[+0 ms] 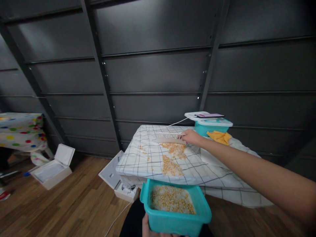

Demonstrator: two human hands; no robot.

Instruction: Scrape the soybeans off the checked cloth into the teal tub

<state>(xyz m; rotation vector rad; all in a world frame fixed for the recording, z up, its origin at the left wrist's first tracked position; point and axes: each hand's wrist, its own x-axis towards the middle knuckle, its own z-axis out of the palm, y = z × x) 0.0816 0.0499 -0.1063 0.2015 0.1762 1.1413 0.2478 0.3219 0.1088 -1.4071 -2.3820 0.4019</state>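
My left hand (146,226) grips the near left side of a teal plastic bin (177,221), held over my lap just below the table's front edge. Yellow beans or corn-like kernels mixed with white grains (172,199) lie in the bin. My right hand (192,137) is stretched over the table, its fingers closed on the right end of a white slotted plastic basket (169,138). The basket stands behind two loose patches of the same kernels and grains (171,166) on the checked cloth (134,154). A few kernels are scattered to the left.
At the back right, a phone (209,115) lies on a white-lidded teal box (204,127), with a yellow cloth (219,137) in front. Open white boxes (53,172) stand on the wooden floor at left. A dark panelled wall (158,74) rises behind the table.
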